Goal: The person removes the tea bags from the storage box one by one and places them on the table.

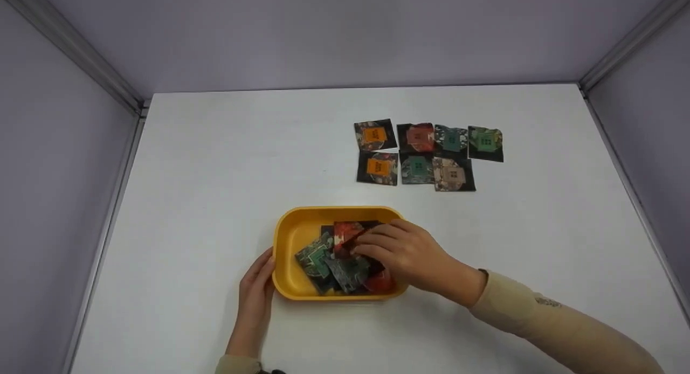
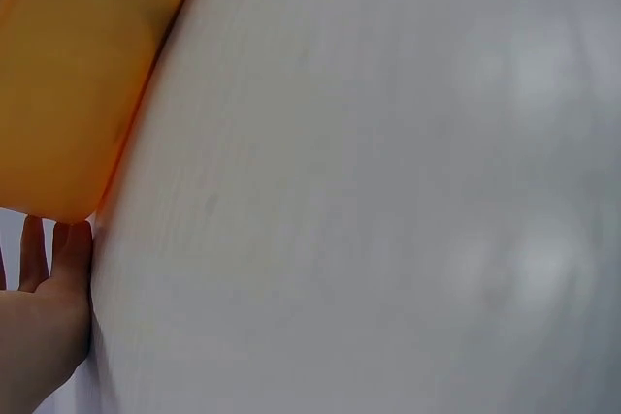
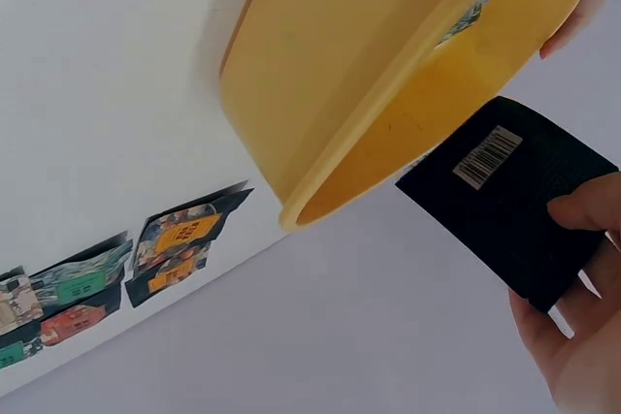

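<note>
A yellow plastic tub [image 1: 288, 277] stands near the front of the table with several tea bag sachets [image 1: 317, 260] heaped inside, some green, some red. Against its left end rests my left hand [image 1: 257, 288], straight fingertips touching the outer wall, as the left wrist view also shows at the tub's base. My right hand [image 1: 412, 255] reaches over the right rim. Between thumb and fingers it pinches one dark tea bag sachet [image 3: 475, 210], its barcoded back facing the right wrist camera. In the head view that hand covers part of the heap.
Behind the tub, slightly right, several sachets lie in two rows: orange-labelled ones [image 1: 378, 168] at the left, then a red one [image 1: 419, 137], green ones [image 1: 486, 142] and a beige one [image 1: 454, 174]. Pale walls [image 1: 345, 40] enclose the white table [image 1: 215, 164].
</note>
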Demonstrator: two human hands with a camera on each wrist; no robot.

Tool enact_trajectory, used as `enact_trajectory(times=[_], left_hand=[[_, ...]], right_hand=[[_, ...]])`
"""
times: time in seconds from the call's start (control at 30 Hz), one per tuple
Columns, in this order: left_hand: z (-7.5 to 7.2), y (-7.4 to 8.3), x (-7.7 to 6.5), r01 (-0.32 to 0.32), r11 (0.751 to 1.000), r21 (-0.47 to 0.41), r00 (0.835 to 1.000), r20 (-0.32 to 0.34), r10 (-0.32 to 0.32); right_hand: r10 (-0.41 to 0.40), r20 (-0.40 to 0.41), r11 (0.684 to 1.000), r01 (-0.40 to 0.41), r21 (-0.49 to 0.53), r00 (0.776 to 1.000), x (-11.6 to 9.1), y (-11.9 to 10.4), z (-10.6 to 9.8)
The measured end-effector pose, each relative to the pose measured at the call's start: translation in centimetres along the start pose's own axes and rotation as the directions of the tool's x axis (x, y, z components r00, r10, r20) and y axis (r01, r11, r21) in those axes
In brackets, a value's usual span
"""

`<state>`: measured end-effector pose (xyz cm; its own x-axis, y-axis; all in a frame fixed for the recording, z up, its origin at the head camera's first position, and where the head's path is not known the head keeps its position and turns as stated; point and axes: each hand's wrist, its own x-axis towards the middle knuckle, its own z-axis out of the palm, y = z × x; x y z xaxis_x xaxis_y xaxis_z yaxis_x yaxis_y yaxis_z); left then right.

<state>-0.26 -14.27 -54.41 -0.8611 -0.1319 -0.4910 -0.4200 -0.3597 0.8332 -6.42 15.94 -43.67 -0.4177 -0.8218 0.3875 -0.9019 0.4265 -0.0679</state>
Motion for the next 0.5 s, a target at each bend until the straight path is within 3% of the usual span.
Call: enact_trajectory(times=[0.37, 0.5], left_hand=[[0.0, 0.0, 0.0, 0.0, 1.0, -0.002, 1.0, 0.007, 0.0], [0.2, 0.1, 0.0, 0.001, 1.0, -0.009, 1.0, 0.0, -0.001]], right_hand=[[0.024, -0.164, 0.996, -0.038, -0.083, 0.986, -2.5, 2.2, -1.7], [0.046, -0.179, 0.989, -0.069, -0.127, 0.983, -3.6, 3.6, -2.4]])
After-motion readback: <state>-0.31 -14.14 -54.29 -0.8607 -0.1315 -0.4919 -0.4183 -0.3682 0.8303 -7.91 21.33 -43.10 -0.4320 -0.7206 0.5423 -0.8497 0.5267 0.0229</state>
